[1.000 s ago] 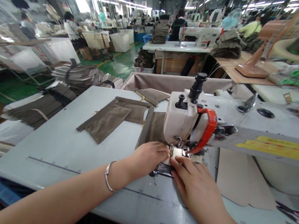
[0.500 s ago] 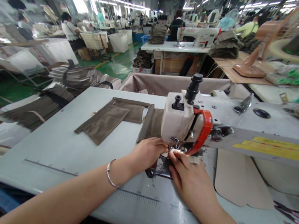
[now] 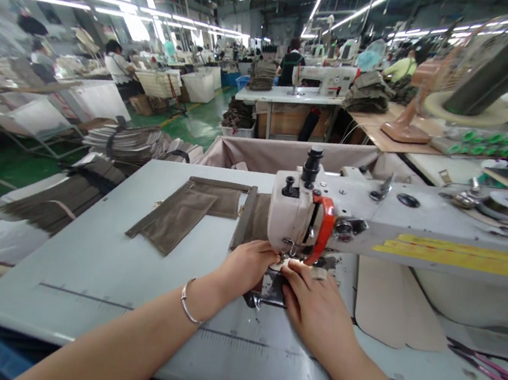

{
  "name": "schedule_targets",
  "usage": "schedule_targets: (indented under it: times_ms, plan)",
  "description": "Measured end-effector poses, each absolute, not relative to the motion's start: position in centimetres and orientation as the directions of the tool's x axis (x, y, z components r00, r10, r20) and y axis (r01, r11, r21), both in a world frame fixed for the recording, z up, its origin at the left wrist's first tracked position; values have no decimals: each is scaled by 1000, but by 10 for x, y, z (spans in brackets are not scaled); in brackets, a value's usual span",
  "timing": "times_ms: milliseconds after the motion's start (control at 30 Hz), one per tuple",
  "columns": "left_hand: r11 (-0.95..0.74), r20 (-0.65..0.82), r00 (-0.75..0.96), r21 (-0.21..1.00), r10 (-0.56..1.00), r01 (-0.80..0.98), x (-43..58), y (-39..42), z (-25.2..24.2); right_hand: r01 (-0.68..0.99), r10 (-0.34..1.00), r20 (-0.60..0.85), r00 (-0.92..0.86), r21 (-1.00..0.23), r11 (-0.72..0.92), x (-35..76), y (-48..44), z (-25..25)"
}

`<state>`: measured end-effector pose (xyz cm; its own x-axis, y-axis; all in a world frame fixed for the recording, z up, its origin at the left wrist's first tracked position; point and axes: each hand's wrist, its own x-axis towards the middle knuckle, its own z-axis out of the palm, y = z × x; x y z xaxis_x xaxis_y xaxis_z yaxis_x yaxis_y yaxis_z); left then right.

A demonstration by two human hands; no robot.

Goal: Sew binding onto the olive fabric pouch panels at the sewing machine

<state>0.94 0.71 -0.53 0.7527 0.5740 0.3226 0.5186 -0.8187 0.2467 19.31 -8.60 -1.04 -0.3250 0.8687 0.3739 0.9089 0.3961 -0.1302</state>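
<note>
The white sewing machine with a red guard stands over a small pale piece at its needle. My left hand is closed at the left of the needle, its fingertips on the edge of that piece. From the right, my right hand presses its closed fingers on the same piece. Stitched grey-brown fabric pieces lie on the table left of the machine, and one more strip runs beside the machine head.
Flat beige panels and scissors lie right of my right hand. Stacks of fabric stand past the table's left edge. A fabric-lined bin is behind the table. People sit at machines farther off.
The view has shifted, so the machine and table appear lower and the machine a little more to the left. Both hands stay at the needle with the pale piece.
</note>
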Motion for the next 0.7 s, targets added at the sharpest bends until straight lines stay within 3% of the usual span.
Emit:
schedule_targets:
  times_ms: [367,533,600,700]
  plan:
    - [-852,384,761,241,523,464,4,2,-6,929,882,408,-237,-171,328,209,-96,4]
    - [-871,392,779,170,489,461,3,3,-7,979,856,504,118,-205,-14,287,-113,0]
    - [-897,344,832,88,435,433,3,4,-5,964,856,443,266,-147,-223,309,-116,-9]
    - [-885,264,853,3,450,466,8,11,-3,937,882,319,348,-139,-320,321,-116,-23]
